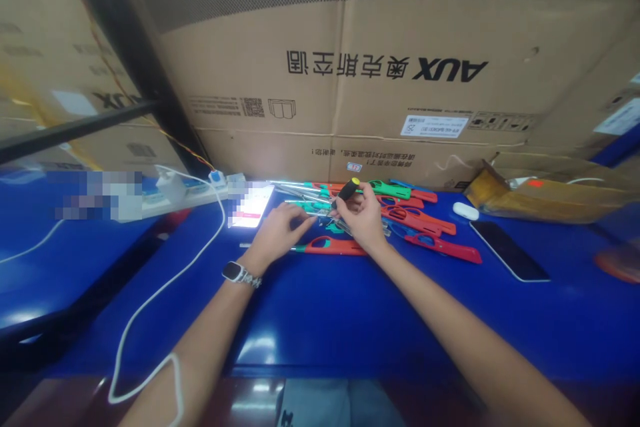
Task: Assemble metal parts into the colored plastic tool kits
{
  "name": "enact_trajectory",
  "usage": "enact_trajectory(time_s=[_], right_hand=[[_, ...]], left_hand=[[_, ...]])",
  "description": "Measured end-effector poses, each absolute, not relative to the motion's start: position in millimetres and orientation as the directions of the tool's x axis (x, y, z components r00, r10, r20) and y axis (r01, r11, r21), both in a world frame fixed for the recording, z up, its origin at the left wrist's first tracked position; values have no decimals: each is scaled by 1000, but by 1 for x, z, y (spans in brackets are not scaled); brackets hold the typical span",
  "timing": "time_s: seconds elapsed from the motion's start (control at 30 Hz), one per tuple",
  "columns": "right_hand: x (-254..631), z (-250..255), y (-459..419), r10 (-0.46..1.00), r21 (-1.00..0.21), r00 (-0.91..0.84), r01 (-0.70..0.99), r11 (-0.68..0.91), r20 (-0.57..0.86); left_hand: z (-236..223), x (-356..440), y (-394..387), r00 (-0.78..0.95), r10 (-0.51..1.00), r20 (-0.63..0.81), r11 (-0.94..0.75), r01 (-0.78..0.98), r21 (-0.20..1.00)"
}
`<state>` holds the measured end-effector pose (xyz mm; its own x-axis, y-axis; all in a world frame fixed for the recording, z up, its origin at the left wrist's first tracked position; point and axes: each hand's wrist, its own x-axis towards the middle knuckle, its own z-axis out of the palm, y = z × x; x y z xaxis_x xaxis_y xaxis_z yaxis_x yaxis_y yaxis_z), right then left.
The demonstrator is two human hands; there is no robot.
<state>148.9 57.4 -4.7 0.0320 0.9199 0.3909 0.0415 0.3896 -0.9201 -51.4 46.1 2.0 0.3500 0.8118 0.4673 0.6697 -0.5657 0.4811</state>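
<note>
Your left forearm (200, 353) and right forearm (450, 313) come in from the bottom edge, a white cable (173, 283) looping over the left one. Clock is centred on your hands, 12 straight ahead.

Right hand (367, 219): pinching a black-handled tool (346, 193), yellow end up, handle tilted, low end aimed at 8 o'clock over some small clear parts (345, 227). Left hand (277, 230): fingers bent, thumb and fingertips by those parts; can't tell if they grip anything. Watch (240, 273) on that wrist.

Orange stick lighter (335, 247) lies crosswise at 6, just below the hands on the blue bench (330, 320). More at 1 to 3: green lighter (393, 189) farthest back, orange lighter (420, 220) in the middle, red lighter (450, 250) closest to you. They're bunched, some overlapping.

3 o'clock: small white case (466, 211), then dark-screen phone (507, 250) beyond. Lit screen (255, 207) at 10, power strip (197, 195) past it. Big AUX carton (320, 80) at 12, print upside down. Opened brown package (545, 193) at 2. Grey cloth (335, 407) at 6, bottom edge.
</note>
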Motion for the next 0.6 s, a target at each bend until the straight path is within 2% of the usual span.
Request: enact_trajectory(time_s=[0.27,0.43,0.6], right_hand=[[152,-5,52,896,-885,28,167,434,444],[153,2,45,903,-904,44,32,427,428],[156,16,36,914,-914,108,-65,399,392]], left_hand=[[-1,-51,48,365,818,445,-561,679,473],[-6,-53,52,349,821,452,-557,665,498],[-6,-43,46,301,834,462,-542,606,583]])
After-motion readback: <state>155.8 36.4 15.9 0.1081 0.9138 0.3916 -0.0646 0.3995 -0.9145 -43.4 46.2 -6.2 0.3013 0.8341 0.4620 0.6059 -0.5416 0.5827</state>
